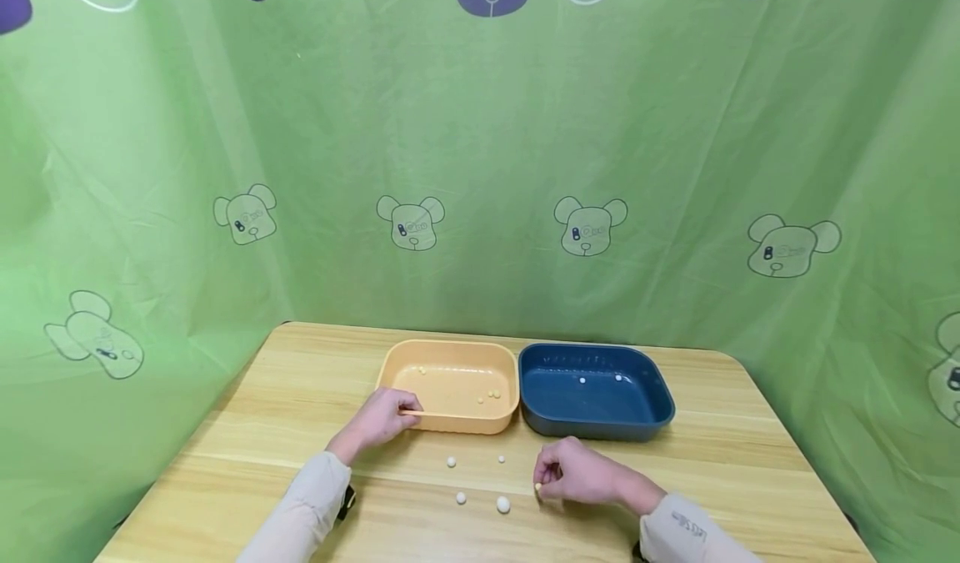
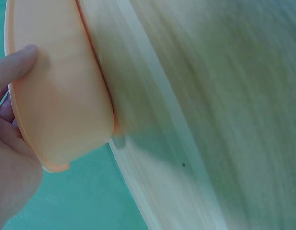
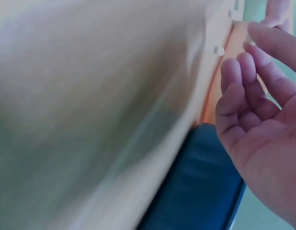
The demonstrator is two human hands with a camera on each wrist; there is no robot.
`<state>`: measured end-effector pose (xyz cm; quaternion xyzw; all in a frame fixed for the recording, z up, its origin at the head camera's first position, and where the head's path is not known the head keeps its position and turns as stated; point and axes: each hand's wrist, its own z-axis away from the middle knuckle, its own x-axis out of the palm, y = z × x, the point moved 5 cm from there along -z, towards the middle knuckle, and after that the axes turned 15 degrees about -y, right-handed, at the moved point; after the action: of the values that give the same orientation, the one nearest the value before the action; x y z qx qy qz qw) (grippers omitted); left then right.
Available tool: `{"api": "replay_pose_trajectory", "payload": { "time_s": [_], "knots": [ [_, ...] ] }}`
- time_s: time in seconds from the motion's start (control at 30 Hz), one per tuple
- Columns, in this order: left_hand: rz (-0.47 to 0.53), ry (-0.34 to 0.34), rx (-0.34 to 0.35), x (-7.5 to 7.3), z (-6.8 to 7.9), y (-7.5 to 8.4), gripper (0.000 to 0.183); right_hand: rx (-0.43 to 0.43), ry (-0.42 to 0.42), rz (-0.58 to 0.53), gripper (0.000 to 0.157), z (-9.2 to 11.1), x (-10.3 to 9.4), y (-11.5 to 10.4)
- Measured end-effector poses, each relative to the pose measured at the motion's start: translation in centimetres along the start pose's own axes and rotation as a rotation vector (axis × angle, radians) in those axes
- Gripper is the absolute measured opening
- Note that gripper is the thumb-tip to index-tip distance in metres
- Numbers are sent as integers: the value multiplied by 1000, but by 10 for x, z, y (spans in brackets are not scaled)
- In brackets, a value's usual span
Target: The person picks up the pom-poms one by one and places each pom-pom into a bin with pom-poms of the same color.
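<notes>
My left hand (image 1: 384, 415) grips the near-left rim of a peach plastic basin (image 1: 465, 424), thumb on the outer wall (image 2: 57, 96) in the left wrist view and fingers over the inner side. Several small yellow balls (image 1: 493, 394) lie on its floor. Low over the table, in front of the dark blue basin (image 1: 592, 429), my right hand (image 1: 581, 471) pinches a small yellow ball (image 1: 537, 487) between thumb and index finger. In the right wrist view the ball (image 3: 249, 41) shows at the fingertips, with the other fingers curled. Two small white balls (image 1: 618, 377) are inside the blue basin.
Several white balls of differing sizes, among them a larger one (image 1: 503, 505), lie on the wooden table (image 1: 285, 388) between the hands. The two basins stand side by side near the back edge. A green printed curtain (image 1: 480, 279) hangs behind and at both sides.
</notes>
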<state>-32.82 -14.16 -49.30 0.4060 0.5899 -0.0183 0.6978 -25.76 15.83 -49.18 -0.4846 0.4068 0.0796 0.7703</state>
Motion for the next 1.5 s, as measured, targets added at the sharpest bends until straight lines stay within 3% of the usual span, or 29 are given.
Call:
{"api": "replay_pose_trajectory", "payload": {
  "time_s": [0.8,1.03,1.5],
  "knots": [
    [19,-20,-23,0,0,1,7,-66,151,93,10,-6,-39,-20],
    [10,-12,-18,-1,0,1,8,-5,184,87,9,-12,-50,-21],
    [-9,-9,-21,1,-1,-1,10,15,247,48,9,-26,-71,-22]
  ]
}}
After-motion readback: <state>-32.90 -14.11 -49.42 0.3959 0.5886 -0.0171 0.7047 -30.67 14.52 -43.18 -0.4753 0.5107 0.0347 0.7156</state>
